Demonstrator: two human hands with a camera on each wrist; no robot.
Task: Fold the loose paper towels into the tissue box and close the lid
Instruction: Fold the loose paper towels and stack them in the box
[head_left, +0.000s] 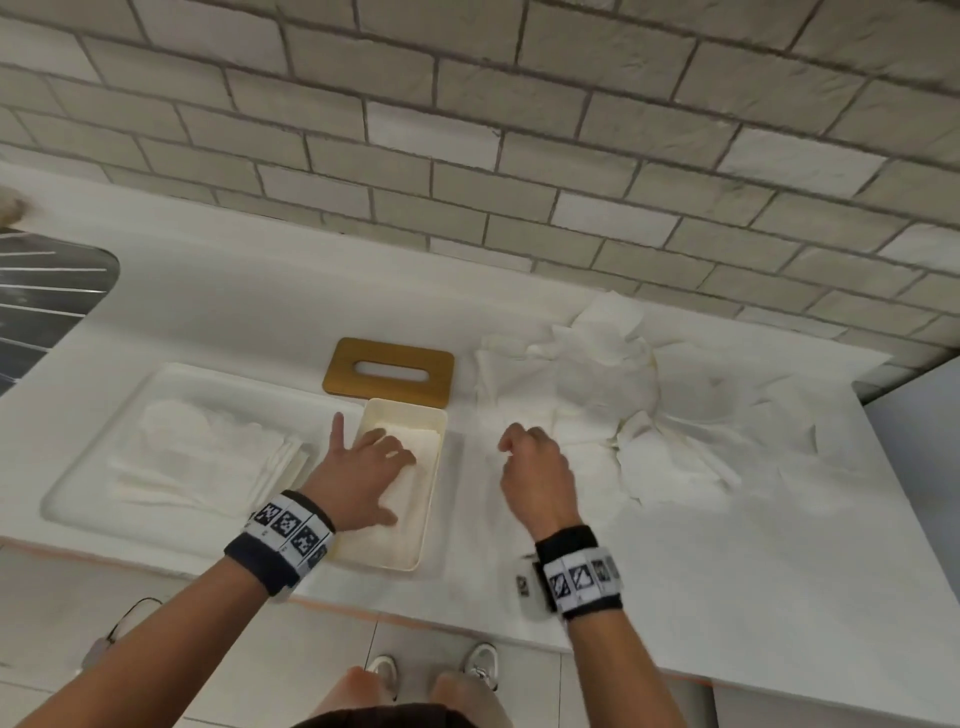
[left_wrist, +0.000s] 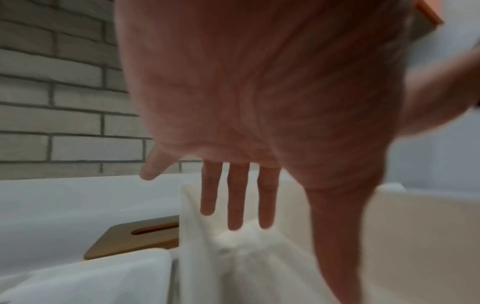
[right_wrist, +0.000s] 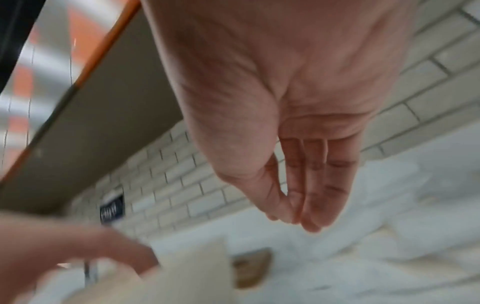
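Observation:
The cream tissue box (head_left: 435, 470) lies open on the white counter, with folded paper towels (head_left: 418, 460) inside. My left hand (head_left: 371, 460) lies flat on those towels with its fingers (left_wrist: 235, 205) straight, pressing down into the box (left_wrist: 405, 226). Just behind the box lies the wooden lid (head_left: 388, 371) with its slot, also seen in the left wrist view (left_wrist: 135, 238). My right hand (head_left: 530, 462) hovers over the counter right of the box, fingers (right_wrist: 319, 201) relaxed and holding nothing. A heap of loose paper towels (head_left: 623, 395) spreads out beyond it at the right.
A shallow white tray (head_left: 93, 441) with more folded towels (head_left: 208, 452) lies left of the box. A dark sink (head_left: 47, 301) occupies the far left. A brick-tile wall backs the counter, whose right end (head_left: 857, 405) lies past the heap.

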